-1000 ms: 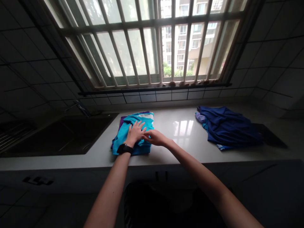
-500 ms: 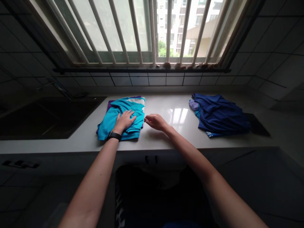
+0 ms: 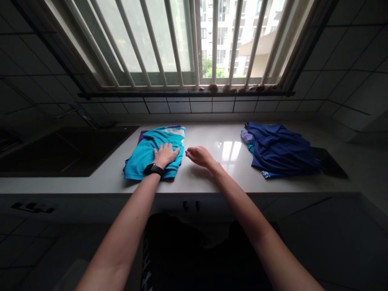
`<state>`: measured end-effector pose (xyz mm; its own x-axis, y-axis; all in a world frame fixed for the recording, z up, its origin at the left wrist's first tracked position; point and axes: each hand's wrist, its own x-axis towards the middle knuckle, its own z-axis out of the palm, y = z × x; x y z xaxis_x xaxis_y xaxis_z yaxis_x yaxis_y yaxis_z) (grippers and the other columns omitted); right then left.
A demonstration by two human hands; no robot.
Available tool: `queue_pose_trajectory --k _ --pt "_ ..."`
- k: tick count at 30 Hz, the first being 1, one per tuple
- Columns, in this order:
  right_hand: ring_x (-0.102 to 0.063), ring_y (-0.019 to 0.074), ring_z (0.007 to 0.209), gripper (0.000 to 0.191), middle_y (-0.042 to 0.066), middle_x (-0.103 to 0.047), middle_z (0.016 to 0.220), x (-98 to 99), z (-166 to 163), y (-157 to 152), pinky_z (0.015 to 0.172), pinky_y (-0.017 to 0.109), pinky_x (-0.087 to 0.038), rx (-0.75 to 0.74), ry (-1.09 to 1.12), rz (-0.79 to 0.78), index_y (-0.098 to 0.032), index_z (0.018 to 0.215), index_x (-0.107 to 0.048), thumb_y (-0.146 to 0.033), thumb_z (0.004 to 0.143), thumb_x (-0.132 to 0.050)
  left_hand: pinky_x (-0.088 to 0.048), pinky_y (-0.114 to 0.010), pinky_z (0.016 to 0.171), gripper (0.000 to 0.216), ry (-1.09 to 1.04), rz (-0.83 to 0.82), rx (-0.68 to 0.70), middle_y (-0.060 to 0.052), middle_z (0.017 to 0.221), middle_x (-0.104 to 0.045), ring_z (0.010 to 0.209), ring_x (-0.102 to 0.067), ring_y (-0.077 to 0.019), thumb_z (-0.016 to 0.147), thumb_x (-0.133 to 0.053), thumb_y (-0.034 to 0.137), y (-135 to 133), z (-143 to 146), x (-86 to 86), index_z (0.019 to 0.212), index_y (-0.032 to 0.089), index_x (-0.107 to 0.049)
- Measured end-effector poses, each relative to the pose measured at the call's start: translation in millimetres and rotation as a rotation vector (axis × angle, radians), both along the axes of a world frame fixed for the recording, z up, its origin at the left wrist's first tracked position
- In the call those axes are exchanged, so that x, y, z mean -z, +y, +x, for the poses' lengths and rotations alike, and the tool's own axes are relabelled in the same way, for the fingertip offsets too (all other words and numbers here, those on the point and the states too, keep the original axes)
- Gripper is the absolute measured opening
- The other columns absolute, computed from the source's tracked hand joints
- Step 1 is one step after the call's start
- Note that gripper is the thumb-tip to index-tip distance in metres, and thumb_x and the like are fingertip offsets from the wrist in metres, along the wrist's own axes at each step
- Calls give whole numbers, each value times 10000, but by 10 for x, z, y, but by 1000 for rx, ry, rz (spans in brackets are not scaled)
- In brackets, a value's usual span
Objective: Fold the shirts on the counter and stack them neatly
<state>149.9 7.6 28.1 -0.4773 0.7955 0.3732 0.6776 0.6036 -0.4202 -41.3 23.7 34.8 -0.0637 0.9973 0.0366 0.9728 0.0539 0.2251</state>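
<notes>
My left hand [image 3: 165, 154], with a black watch on the wrist, lies flat with fingers spread on a folded turquoise garment [image 3: 145, 151]. That garment rests on a purple one whose edge [image 3: 142, 135] shows at the back left. My right hand [image 3: 198, 155] hovers just right of the stack over the white counter [image 3: 212, 173], fingers curled in a loose pinch; whether anything is in them I cannot make out. A heap of dark blue clothes [image 3: 280, 149] lies further right, apart from both hands.
A dark sink [image 3: 60, 149] with a tap [image 3: 85, 117] is set in the counter at the left. A dark flat object [image 3: 330, 163] lies beside the blue heap. A barred window [image 3: 194, 44] and tiled walls close in the back and right.
My right hand has come off the turquoise garment and drawn a little to the right. The left hand stays flat on the stack. The view has tilted down.
</notes>
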Motion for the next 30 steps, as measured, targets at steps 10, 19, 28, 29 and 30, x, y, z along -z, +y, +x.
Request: queue_pose_trajectory --k 10,19,28,29,30 --pt "-568 152 678 292 64 -738 768 6 33 -49 676 276 -313 2 -16 -20 -172 924 -785 -257 1039 -530 -187 -510 1267 555 -91 157 -80 -233 1612 -458 1528 -360 -371 1003 -475 390 -36 69 137 1412 32 -586" --pt "-521 135 651 305 56 -737 774 20 29 -59 666 270 -308 -8 -44 -19 -169 927 -786 -256 1043 -518 -182 -528 1260 636 -62 202 -108 -239 1638 -414 1545 -322 -368 1016 -451 408 -45 82 184 1516 15 -479" --pt "-486 135 628 299 40 -709 736 30 37 -82 660 277 -306 -12 -32 -38 -180 896 -782 -255 1031 -526 -331 -494 1163 556 145 186 -82 -226 1524 -546 1423 -453 -348 1009 -372 394 -119 159 110 1377 53 -613" --pt "-492 137 630 298 40 -708 735 41 36 -76 662 277 -310 -14 -24 -39 -182 889 -781 -253 1027 -527 -361 -484 1132 553 177 191 -81 -234 1477 -580 1391 -482 -353 1008 -366 396 -130 179 103 1350 53 -632" --pt "-498 138 633 298 40 -707 735 52 34 -69 665 277 -313 -17 -18 -37 -184 879 -780 -252 1024 -529 -389 -475 1100 549 207 193 -83 -242 1430 -608 1361 -507 -358 1006 -362 395 -138 199 99 1328 54 -647"
